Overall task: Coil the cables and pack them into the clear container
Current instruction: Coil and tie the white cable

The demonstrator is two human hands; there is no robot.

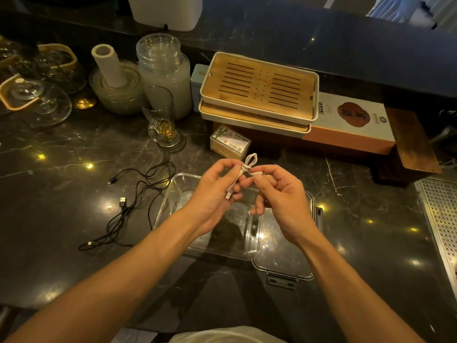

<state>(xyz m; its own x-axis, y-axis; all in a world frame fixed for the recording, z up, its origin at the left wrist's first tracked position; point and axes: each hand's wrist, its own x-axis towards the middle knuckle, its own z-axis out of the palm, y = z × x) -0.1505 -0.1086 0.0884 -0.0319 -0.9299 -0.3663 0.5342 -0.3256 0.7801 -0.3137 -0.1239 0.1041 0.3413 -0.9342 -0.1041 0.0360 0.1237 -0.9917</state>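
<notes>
A short white cable (248, 164) is folded into a small bundle with a loop sticking up. My left hand (215, 194) grips the bundle, and one plug pokes out below its fingers. My right hand (279, 191) pinches the cable's other end beside the loop. Both hands hover above the open clear container (173, 194) on the dark marble counter. The container's clear lid (284, 268) lies at its right side. To the left of the container, a black cable (138, 194) lies loose and tangled on the counter.
A glass mug (162, 117) and a small box (228, 142) stand behind the container. Further back are stacked bamboo trays (259, 87) on a long carton (346, 125). Glassware (37, 95) crowds the far left. A perforated metal drain (440, 219) lies at the right edge.
</notes>
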